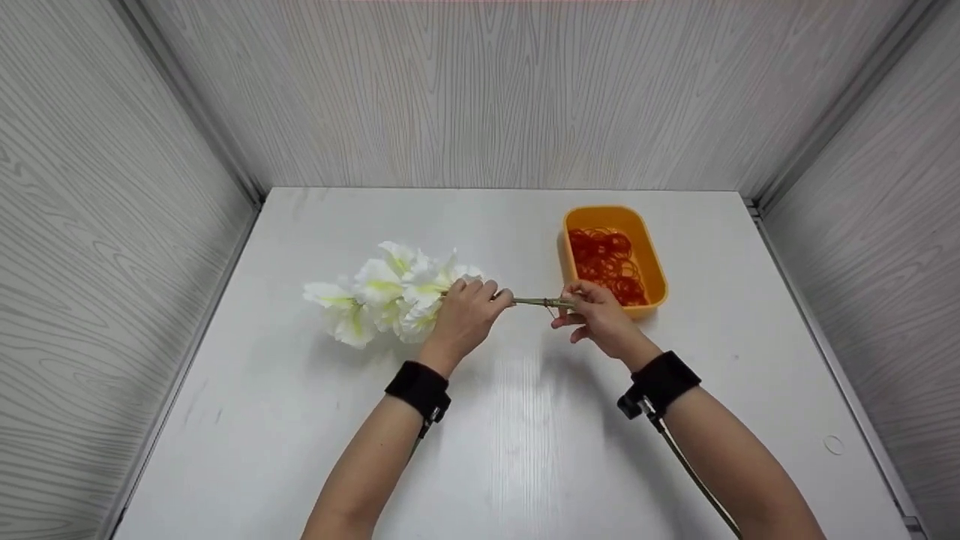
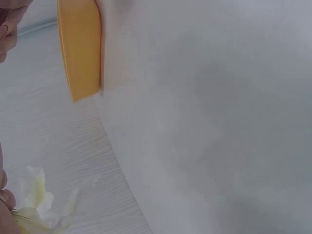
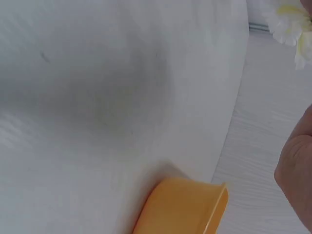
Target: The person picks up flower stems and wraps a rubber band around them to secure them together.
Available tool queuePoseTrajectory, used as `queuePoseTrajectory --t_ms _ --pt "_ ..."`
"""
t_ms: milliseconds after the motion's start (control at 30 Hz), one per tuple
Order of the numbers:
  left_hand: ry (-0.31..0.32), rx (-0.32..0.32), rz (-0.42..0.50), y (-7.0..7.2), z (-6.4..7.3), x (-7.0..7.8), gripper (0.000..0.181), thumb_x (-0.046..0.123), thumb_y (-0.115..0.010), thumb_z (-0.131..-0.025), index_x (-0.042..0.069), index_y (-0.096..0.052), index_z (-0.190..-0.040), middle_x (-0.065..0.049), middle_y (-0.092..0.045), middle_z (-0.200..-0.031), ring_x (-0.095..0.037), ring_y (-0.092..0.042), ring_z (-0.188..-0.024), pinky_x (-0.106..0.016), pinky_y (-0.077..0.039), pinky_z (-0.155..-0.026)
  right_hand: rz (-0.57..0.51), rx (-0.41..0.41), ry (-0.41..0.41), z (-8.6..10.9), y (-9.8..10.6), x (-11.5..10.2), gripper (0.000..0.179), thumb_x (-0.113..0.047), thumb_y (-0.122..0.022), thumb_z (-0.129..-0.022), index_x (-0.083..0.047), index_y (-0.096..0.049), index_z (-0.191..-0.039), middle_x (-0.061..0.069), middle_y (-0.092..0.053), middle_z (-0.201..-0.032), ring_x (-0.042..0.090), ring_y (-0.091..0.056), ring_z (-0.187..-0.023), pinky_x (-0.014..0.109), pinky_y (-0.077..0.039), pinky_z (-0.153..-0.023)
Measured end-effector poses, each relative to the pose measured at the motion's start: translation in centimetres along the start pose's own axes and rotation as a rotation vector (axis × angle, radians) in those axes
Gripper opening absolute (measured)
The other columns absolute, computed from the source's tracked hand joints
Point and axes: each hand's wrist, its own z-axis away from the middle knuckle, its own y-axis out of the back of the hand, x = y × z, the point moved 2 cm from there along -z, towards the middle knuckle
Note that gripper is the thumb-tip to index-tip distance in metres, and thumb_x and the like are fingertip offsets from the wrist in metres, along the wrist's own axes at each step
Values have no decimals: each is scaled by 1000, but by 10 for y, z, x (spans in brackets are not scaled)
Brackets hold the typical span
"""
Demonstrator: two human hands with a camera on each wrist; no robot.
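Note:
A bunch of white artificial flowers (image 1: 375,292) with yellow-green centres lies across the head view, blossoms to the left. My left hand (image 1: 466,319) grips its green stems (image 1: 527,301) just below the blossoms, palm down. At the stem ends, my right hand (image 1: 606,322) pinches a thin red rubber band (image 1: 551,304), which loops around the stems. Part of the band is hidden behind the fingers. In the left wrist view only some petals (image 2: 39,195) and finger edges show. The right wrist view catches part of the right hand (image 3: 297,170) at its edge.
A yellow-orange plastic box (image 1: 652,274) holding many red rubber bands (image 1: 604,259) stands just behind the right hand. A pale ring (image 1: 833,445) lies at the right of the white table (image 1: 495,465). Grey wood-grain panels (image 1: 480,97) enclose the back and sides.

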Motion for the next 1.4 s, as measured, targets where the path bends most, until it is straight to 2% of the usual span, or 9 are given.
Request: queuePoseTrajectory --t_ms 167,300,400,533,767,967,1067,1267,1400 --pt "-33 22 -36 -6 3 2 25 31 -48 -101 13 -58 -88 -4 -55 -75 -22 -54 -62 -33 -38 -57 269 38 -7 -4 7 -9 17 -20 -53 -102 -4 -52 -106 23 -57 -97 23 -70 -72 26 -48 -47" --pt "-34 19 -68 -10 6 4 24 31 -47 -100 13 -59 -88 -4 -56 -75 -22 -54 -62 -33 -37 -57 468 57 14 -6 6 -14 16 -17 -51 -104 -2 -52 -109 28 -57 -100 33 -69 -73 26 -46 -46" --pt "-39 2 -85 -13 8 6 25 30 -46 -100 13 -60 -89 -3 -57 -76 -21 -55 -62 -32 -37 -57 623 68 50 -6 4 -14 16 -15 -50 -104 -1 -53 -110 26 -59 -96 39 -68 -74 26 -45 -45" --pt "-28 -28 -111 -14 10 7 24 28 -44 -101 15 -62 -91 -3 -59 -77 -21 -57 -63 -31 -37 -57 749 97 74 -6 1 -14 14 -14 -50 -104 -2 -55 -109 17 -59 -87 33 -68 -68 28 -45 -46" --pt "8 -89 -126 -16 15 9 18 26 -48 -99 15 -61 -93 -3 -60 -78 -20 -59 -62 -31 -39 -57 838 140 122 -7 0 -13 11 -12 -53 -102 -4 -58 -107 11 -58 -86 22 -64 -63 31 -51 -59" --pt "43 -187 -169 -16 14 13 10 19 -53 -98 16 -61 -96 -2 -61 -79 -20 -60 -62 -30 -40 -56 890 208 214 -4 -8 -10 7 -9 -59 -99 -4 -64 -99 12 -64 -84 20 -64 -64 32 -53 -59" --pt "72 -225 -186 -15 11 15 9 17 -54 -97 16 -62 -98 -2 -61 -79 -21 -60 -62 -31 -42 -56 910 223 219 -3 -17 -9 8 -9 -60 -98 -4 -66 -98 12 -67 -85 20 -65 -68 32 -54 -60" --pt "126 -227 -235 -15 5 18 11 22 -53 -99 17 -63 -96 -3 -59 -75 -22 -60 -57 -33 -44 -52 913 273 213 1 -31 -8 12 -10 -60 -98 -1 -68 -100 9 -65 -84 19 -61 -67 30 -54 -57" --pt "111 -250 -243 -18 3 22 17 22 -48 -100 13 -59 -91 -4 -57 -71 -20 -57 -54 -32 -43 -49 910 293 233 2 -38 -5 12 -10 -59 -99 -1 -66 -98 10 -65 -84 17 -60 -62 29 -53 -55"
